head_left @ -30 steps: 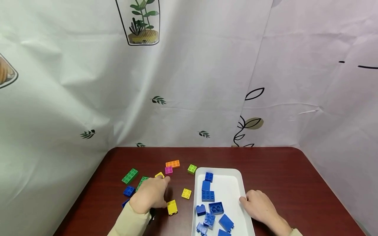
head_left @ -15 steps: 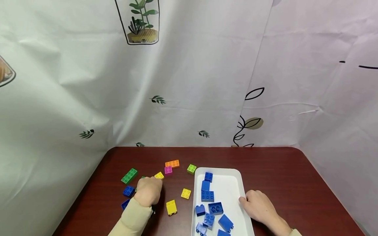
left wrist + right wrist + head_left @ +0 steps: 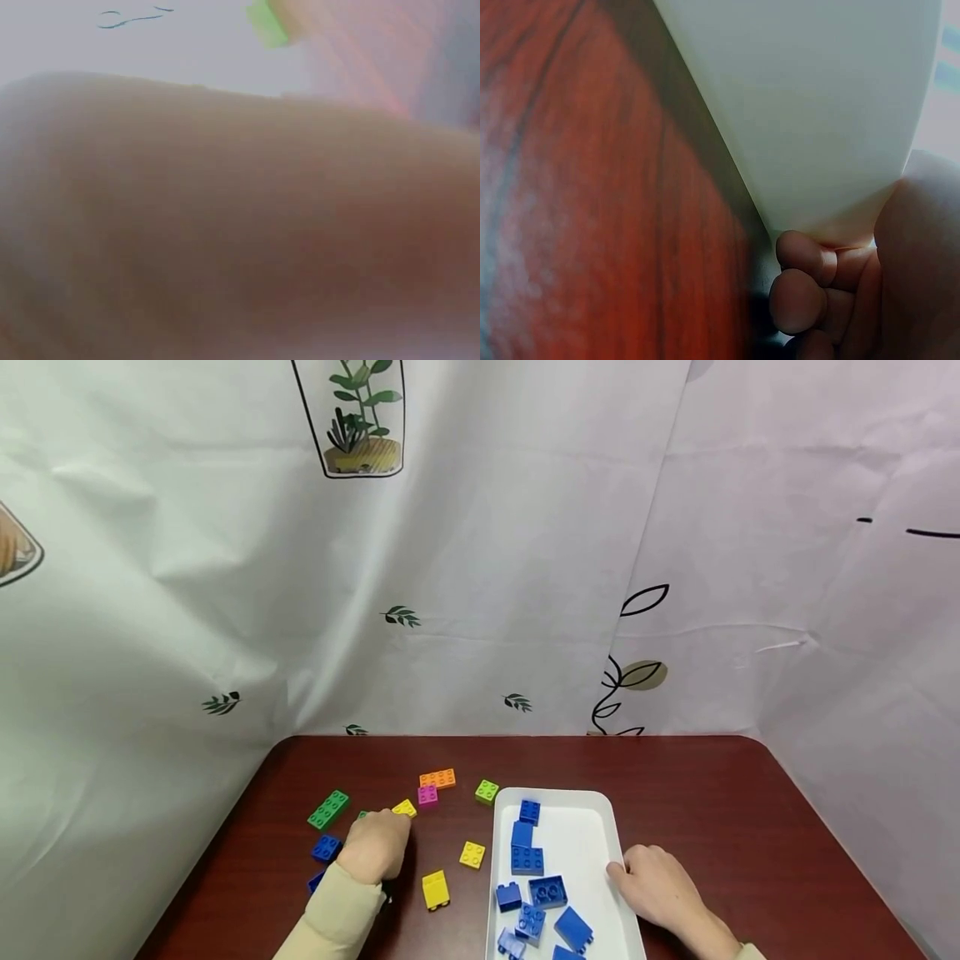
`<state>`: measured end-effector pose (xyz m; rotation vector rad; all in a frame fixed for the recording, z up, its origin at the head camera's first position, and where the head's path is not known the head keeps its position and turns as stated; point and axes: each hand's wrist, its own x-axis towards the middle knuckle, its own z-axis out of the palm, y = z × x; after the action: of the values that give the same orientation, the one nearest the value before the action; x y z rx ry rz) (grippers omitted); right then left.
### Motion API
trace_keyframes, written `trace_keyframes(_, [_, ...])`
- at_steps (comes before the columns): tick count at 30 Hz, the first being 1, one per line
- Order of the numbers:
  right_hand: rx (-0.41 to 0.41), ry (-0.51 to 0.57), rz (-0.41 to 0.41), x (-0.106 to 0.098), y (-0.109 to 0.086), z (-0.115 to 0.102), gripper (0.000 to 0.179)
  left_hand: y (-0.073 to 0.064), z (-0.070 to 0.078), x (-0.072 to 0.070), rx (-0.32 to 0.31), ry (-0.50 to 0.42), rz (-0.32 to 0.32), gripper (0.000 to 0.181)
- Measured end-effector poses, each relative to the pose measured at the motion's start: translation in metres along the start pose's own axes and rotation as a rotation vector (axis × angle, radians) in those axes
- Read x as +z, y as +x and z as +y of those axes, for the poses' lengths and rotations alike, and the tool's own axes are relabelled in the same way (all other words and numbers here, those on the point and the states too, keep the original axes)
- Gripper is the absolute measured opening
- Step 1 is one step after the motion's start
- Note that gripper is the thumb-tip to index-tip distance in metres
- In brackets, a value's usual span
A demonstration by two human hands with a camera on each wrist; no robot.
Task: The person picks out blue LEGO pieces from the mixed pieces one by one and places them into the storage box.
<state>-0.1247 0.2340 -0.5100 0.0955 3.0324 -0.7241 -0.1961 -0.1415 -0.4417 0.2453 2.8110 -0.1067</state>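
In the head view my left hand (image 3: 373, 845) is low over the table's left part, its knuckles up and its fingers hidden. It covers most of a green brick (image 3: 363, 814), beside a yellow brick (image 3: 405, 808). Whether it grips anything is not visible; the left wrist view is mostly blurred hand. My right hand (image 3: 658, 883) pinches the right rim of a white tray (image 3: 588, 835), thumb over the edge. The right wrist view shows its curled fingers (image 3: 799, 300) against the tray's outer wall. Several blue bricks (image 3: 527, 860) lie in the tray.
Around the left hand lie a green brick (image 3: 328, 810), a blue brick (image 3: 327, 848) and a two-wheeled-looking yellow piece (image 3: 436, 890). Nearer the tray are a yellow brick (image 3: 472, 854) and a lime brick (image 3: 487, 792). Orange (image 3: 437, 778) and pink (image 3: 427, 796) bricks sit further back.
My left hand has moved left from beside the larger yellow piece and turned knuckles up over the green brick, then stayed there. The right hand keeps its hold on the tray.
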Motion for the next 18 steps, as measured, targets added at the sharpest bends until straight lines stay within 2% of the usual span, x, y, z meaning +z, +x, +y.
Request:
trace_keyframes(2, [-0.001, 0.002, 0.001, 0.001, 0.0, 0.0, 0.047, -0.002, 0.001, -0.003, 0.034, -0.029, 0.041, 0.037])
trace_keyframes(7, [0.001, 0.006, 0.003, 0.001, 0.0, -0.001, 0.048, -0.011, 0.008, -0.01, 0.183, -0.131, 0.239, 0.051])
trace_keyframes(11, [0.007, 0.007, -0.002, 0.001, 0.0, -0.001, 0.047, -0.015, 0.016, -0.015, 0.331, -0.191, 0.413, 0.028])
trace_keyframes(13, [0.003, 0.007, 0.003, 0.001, -0.001, 0.0, 0.047, -0.016, 0.02, -0.016, 0.399, -0.211, 0.48, 0.024])
trace_keyframes(15, [-0.005, 0.002, 0.01, 0.001, -0.001, 0.0, 0.047, -0.017, 0.024, -0.017, 0.456, -0.24, 0.515, 0.027])
trace_keyframes(18, [-0.011, -0.004, 0.017, 0.002, -0.001, 0.0, 0.047, -0.02, 0.031, -0.019, 0.523, -0.3, 0.53, 0.027])
